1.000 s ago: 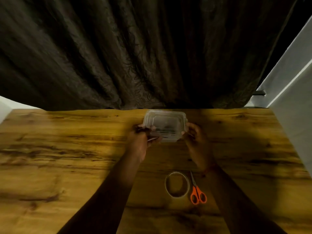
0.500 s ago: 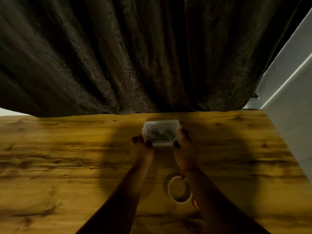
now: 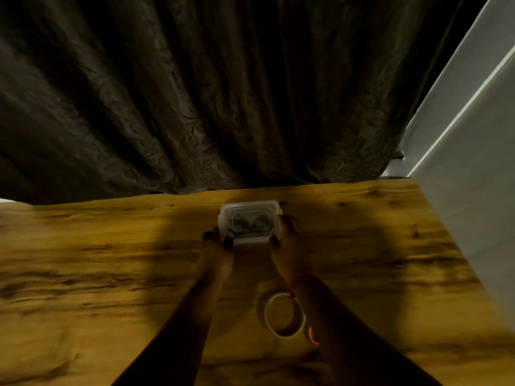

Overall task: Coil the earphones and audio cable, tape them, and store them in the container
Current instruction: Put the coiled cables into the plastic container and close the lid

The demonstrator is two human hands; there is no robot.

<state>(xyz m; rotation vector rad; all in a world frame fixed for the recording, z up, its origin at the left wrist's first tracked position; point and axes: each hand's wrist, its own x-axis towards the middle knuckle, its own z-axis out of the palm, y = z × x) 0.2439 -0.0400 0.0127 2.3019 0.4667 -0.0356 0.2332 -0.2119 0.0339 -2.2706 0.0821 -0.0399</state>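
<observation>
The closed container (image 3: 250, 222) sits on the table (image 3: 83, 260), near its far edge. The left hand (image 3: 216, 250) and right hand (image 3: 287, 245) grip its 2 sides, fingers curled around it. Dark coils show inside.

A small clear plastic container (image 3: 250, 222), rectangular with rounded corners, sits with its lid on near the far edge of the wooden worktop (image 3: 111, 260). Through the lid show two dark coiled bundles (image 3: 248, 224), side by side; which is the earphones and which the audio cable cannot be told. A roll of clear tape (image 3: 284, 314) lies flat nearer the person.
</observation>
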